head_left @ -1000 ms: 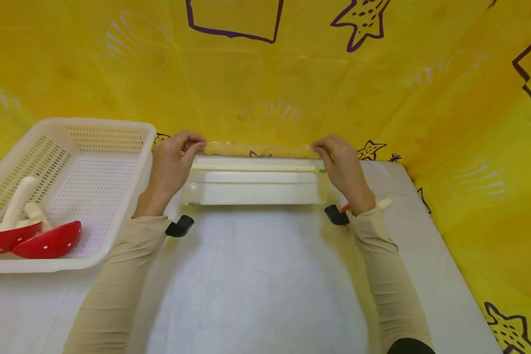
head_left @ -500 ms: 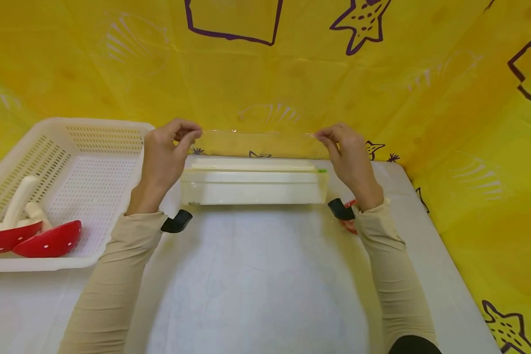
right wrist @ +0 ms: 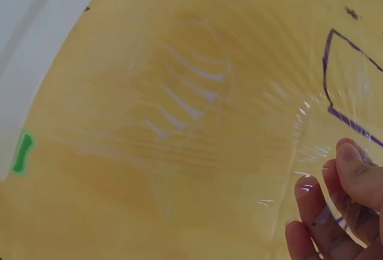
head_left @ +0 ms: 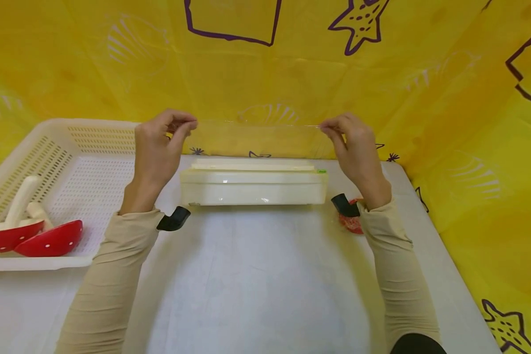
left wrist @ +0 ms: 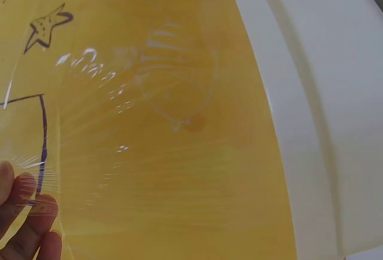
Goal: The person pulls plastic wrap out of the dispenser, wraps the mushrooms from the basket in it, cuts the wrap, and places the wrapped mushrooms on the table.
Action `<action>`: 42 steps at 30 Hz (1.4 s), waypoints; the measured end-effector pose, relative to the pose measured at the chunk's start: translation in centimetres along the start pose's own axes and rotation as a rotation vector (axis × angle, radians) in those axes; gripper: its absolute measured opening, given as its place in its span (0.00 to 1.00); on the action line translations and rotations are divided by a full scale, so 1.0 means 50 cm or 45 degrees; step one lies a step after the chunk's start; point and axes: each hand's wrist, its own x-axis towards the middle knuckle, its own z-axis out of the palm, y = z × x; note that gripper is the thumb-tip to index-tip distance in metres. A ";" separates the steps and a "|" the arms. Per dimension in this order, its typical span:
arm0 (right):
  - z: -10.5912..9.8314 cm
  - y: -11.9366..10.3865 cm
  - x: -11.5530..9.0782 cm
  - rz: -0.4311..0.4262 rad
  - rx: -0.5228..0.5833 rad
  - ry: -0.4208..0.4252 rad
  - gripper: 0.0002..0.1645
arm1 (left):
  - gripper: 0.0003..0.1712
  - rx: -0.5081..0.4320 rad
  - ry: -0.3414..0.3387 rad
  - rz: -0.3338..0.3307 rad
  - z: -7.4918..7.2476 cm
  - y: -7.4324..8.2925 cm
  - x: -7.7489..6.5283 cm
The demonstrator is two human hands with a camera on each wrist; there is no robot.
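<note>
A sheet of clear plastic wrap [head_left: 256, 140] stretches between my two hands, rising from a long white wrap dispenser [head_left: 253, 192] on the table. My left hand [head_left: 157, 147] pinches the sheet's left corner between thumb and fingers. At the opposite corner, my right hand [head_left: 354, 150] pinches it the same way. Both wrist views show the plastic wrap [left wrist: 161, 152] pulled taut, with creases fanning out from the fingertips [right wrist: 308, 191]. A green slider [head_left: 321, 171] sits at the dispenser's right end.
On the left stands a white perforated basket [head_left: 53, 263] holding red, white-dotted ladles [head_left: 50, 241] with cream handles. A red object [head_left: 351, 223] lies partly hidden by the right wrist. Yellow patterned cloth [head_left: 265, 73] hangs behind the white-covered table [head_left: 256, 285].
Both hands have risen away from the dispenser and moved slightly apart, drawing out more plastic wrap. The red object by the right wrist shows more.
</note>
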 end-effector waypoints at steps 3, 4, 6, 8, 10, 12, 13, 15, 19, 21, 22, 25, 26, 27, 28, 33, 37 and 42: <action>-0.006 -0.008 0.000 -0.003 0.000 0.010 0.11 | 0.07 0.004 0.014 0.021 -0.003 0.005 0.000; -0.008 -0.010 -0.001 -0.002 0.002 0.013 0.11 | 0.07 0.004 0.017 0.024 -0.004 0.006 -0.001; -0.011 -0.013 -0.002 0.000 0.001 0.020 0.12 | 0.07 0.002 0.024 0.030 -0.006 0.009 -0.001; -0.013 -0.016 -0.003 0.005 0.001 0.031 0.12 | 0.07 0.001 0.030 0.040 -0.008 0.013 -0.002; -0.016 -0.017 -0.003 0.005 -0.001 0.042 0.12 | 0.07 -0.002 0.037 0.051 -0.010 0.018 -0.002; -0.018 -0.019 -0.004 0.005 0.001 0.056 0.12 | 0.08 -0.001 0.043 0.064 -0.012 0.023 -0.002; -0.019 -0.019 -0.004 0.005 0.002 0.061 0.12 | 0.08 -0.003 0.045 0.069 -0.013 0.025 -0.002; -0.021 -0.021 -0.004 0.004 0.003 0.069 0.12 | 0.09 -0.005 0.048 0.073 -0.014 0.029 -0.001; -0.025 -0.024 -0.005 0.002 -0.007 0.082 0.12 | 0.10 -0.020 0.056 0.074 -0.017 0.033 -0.002; -0.026 -0.026 -0.006 0.004 -0.017 0.091 0.12 | 0.09 -0.023 0.062 0.081 -0.018 0.035 -0.002; -0.027 -0.028 -0.007 0.006 -0.022 0.097 0.12 | 0.09 -0.020 0.065 0.092 -0.018 0.035 -0.001; -0.029 -0.030 -0.008 0.004 -0.027 0.119 0.11 | 0.09 -0.012 0.074 0.119 -0.019 0.037 0.000; -0.030 -0.031 -0.008 -0.004 -0.031 0.123 0.11 | 0.09 -0.011 0.077 0.123 -0.019 0.038 0.001; -0.031 -0.032 -0.007 -0.008 -0.028 0.129 0.12 | 0.09 -0.010 0.080 0.125 -0.019 0.039 0.002; -0.031 -0.030 -0.005 -0.014 -0.025 0.132 0.12 | 0.08 -0.012 0.084 0.123 -0.019 0.040 0.004; -0.030 -0.018 0.009 -0.036 -0.007 0.145 0.13 | 0.08 -0.028 0.088 0.096 -0.017 0.043 0.014; -0.028 -0.012 0.019 -0.037 0.006 0.151 0.13 | 0.09 -0.024 0.088 0.088 -0.016 0.045 0.022; -0.032 -0.009 0.031 -0.050 -0.009 0.150 0.13 | 0.09 -0.008 0.089 0.088 -0.017 0.051 0.030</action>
